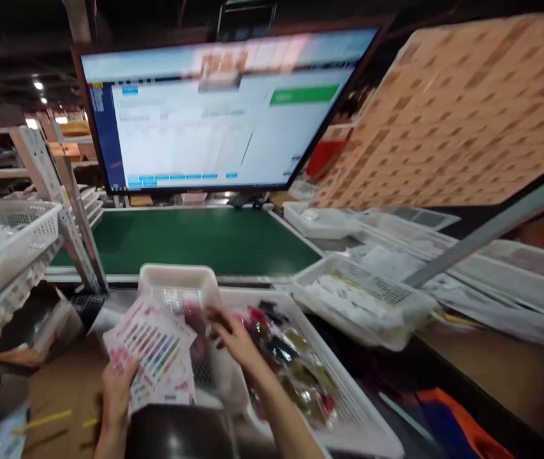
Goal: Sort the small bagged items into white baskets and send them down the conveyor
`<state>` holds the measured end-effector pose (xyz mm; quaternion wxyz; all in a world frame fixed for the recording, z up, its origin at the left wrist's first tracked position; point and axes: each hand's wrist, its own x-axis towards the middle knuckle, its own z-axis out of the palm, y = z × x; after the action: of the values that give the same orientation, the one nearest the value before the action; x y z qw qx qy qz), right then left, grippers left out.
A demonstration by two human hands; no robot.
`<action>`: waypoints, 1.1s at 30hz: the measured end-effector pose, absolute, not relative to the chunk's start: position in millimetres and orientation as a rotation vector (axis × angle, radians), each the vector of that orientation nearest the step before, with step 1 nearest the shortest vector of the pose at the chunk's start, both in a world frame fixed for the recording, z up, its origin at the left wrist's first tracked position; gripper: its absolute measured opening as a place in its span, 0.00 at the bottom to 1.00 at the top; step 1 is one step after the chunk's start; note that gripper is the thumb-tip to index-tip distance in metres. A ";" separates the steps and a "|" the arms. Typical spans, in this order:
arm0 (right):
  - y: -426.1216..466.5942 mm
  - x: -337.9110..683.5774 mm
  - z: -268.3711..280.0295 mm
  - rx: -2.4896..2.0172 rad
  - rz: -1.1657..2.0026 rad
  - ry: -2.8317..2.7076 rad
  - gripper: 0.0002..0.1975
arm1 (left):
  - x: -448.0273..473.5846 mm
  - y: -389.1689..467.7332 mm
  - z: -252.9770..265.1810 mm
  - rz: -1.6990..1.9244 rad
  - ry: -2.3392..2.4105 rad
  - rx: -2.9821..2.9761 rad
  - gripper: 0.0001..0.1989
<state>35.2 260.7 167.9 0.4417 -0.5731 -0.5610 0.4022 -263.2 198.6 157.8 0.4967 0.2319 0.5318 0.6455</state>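
My left hand [117, 389] is closed on the lower left of several fanned-out printed cards [159, 347], white and pink with rows of coloured bars. The cards overlap the front of a small white basket [176, 274], which holds clear-wrapped pink items [192, 309]. My right hand [231, 335] is at that basket's right side, fingers bent and apart, with nothing visible in them. Under my right forearm lies a large white basket [362, 424] of plastic-wrapped items [295, 363] in black, olive and red. Motion blur hides their exact kind.
A monitor [195, 140] hangs above a green conveyor belt [195, 239]. White baskets of bagged goods [358, 306] stand at the right, below a slanted tape-patterned board [453, 115] and a metal bar [492, 223]. A rack with a white basket [13, 255] is at the left.
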 end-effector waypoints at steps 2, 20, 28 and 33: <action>245.5 49.2 178.4 -1.425 1.134 -1.247 0.30 | -239.8 197.3 151.2 1.448 1.372 0.654 0.32; 196.8 246.2 71.5 -1.568 0.612 -0.745 0.46 | -122.3 143.6 141.3 1.481 1.433 0.592 0.42; 161.3 251.8 46.1 -1.494 0.963 -1.094 0.47 | -30.1 88.1 127.1 1.594 1.531 0.791 0.50; 138.6 235.1 77.3 -1.126 1.631 -1.020 0.36 | 16.9 73.5 130.0 1.557 1.482 0.755 0.44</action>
<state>235.1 138.6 77.3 0.4407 -0.4535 -0.4108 0.6568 16.9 73.5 130.0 0.4184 0.3009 0.5908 0.6207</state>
